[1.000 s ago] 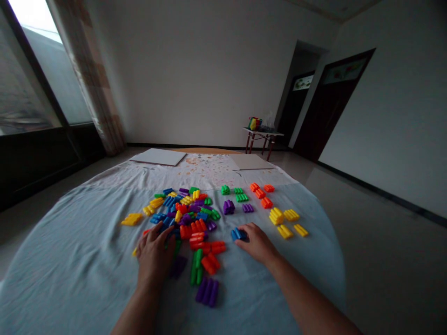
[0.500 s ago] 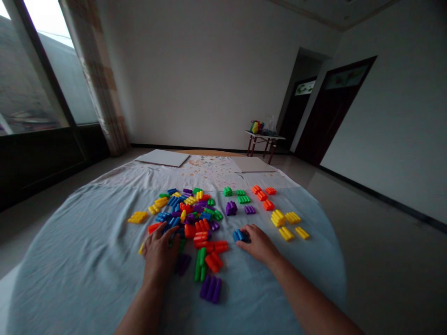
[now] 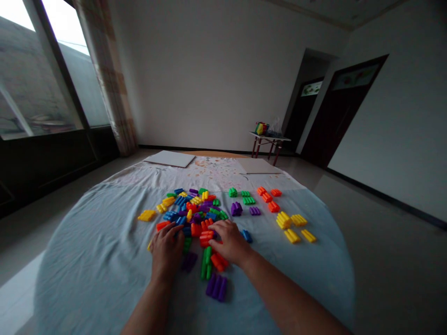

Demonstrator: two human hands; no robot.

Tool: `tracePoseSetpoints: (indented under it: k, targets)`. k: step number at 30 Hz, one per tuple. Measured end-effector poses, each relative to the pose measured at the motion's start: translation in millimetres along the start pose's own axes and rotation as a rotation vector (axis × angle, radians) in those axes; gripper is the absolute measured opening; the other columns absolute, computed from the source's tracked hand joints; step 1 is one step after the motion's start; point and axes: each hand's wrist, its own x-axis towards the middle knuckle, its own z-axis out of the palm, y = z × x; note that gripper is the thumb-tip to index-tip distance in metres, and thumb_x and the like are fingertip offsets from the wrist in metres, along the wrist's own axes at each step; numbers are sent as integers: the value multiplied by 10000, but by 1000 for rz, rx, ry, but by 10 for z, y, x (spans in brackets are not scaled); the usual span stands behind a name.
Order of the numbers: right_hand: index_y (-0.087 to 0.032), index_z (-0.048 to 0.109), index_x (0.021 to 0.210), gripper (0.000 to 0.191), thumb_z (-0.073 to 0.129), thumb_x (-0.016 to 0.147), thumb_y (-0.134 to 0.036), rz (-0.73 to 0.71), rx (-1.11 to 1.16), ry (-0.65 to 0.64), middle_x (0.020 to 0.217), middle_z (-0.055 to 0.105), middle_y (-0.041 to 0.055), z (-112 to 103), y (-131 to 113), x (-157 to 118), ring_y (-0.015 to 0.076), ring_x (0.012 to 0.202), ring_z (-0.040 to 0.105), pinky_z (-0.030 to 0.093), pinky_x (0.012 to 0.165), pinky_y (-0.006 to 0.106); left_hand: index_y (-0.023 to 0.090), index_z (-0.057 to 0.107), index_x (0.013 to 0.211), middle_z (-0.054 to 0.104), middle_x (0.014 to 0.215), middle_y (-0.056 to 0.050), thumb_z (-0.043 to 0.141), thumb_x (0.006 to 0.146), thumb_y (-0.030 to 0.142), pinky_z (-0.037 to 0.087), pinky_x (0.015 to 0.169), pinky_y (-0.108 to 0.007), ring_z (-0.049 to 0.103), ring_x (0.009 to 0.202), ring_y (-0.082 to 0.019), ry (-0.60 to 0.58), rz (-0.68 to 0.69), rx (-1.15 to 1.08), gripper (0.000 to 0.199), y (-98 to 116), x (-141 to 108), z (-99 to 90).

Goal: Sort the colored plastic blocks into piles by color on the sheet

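A mixed pile of red, blue, yellow, green and purple ribbed plastic blocks lies on the blue cloth [image 3: 104,242]. My left hand [image 3: 167,242] rests at the pile's near left edge, fingers bent over blocks; what lies under its fingertips is hidden. Over the pile's right side, my right hand [image 3: 228,239] has its fingers apart beside a red block [image 3: 206,238]. A blue block [image 3: 246,236] lies alone right of that hand. Farther right are separate groups: green [image 3: 248,200], purple [image 3: 236,209], orange-red [image 3: 273,206] and yellow [image 3: 292,236]. Nearest me is a purple block [image 3: 216,287].
Two flat boards, one white [image 3: 171,158] and one beige [image 3: 258,166], lie at the table's far edge. Beyond stands a small side table [image 3: 270,137] with a colourful bag [image 3: 261,128]. A window and curtain [image 3: 104,74] are at the left.
My right hand has let go of the blue block and moved left onto the pile. The blue block stays on the cloth. My left hand remains at the pile's edge. The view has shifted slightly.
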Motion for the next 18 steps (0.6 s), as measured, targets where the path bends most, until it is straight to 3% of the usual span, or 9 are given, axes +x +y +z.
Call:
tracePoseSetpoints:
  k: [5,10,14,18]
  targets:
    - [-208,658,1049,264,590,795,-175,7,-31,-108,1036,667,55,65,-36,41,206,1026,558,379,903,348,222,719,908,678,1075,-78,471,792,361,434,945,-447,574,1043,-255,2,-6,8,308,17,-4,-23]
    - [-202,654,1044,260,554,812,-137,39,138,-10,1006,660,45,-195,56,-164,174,982,574,411,908,317,238,716,905,677,1081,-65,473,796,351,426,942,-445,573,1041,-251,-6,-14,14,290,53,-2,-51]
    - [-202,659,1025,271,530,806,-108,65,268,-85,1007,662,47,-411,214,-418,167,973,590,441,906,312,230,714,916,675,1083,-72,462,805,347,423,937,-448,574,1035,-253,-10,-16,20,299,58,-1,-52]
    - [-193,670,992,266,517,799,-93,62,288,-162,1050,658,60,-457,358,-615,176,1043,579,420,961,330,223,714,903,673,1077,-79,454,809,345,423,939,-437,571,1040,-248,-7,-11,25,302,58,4,-51]
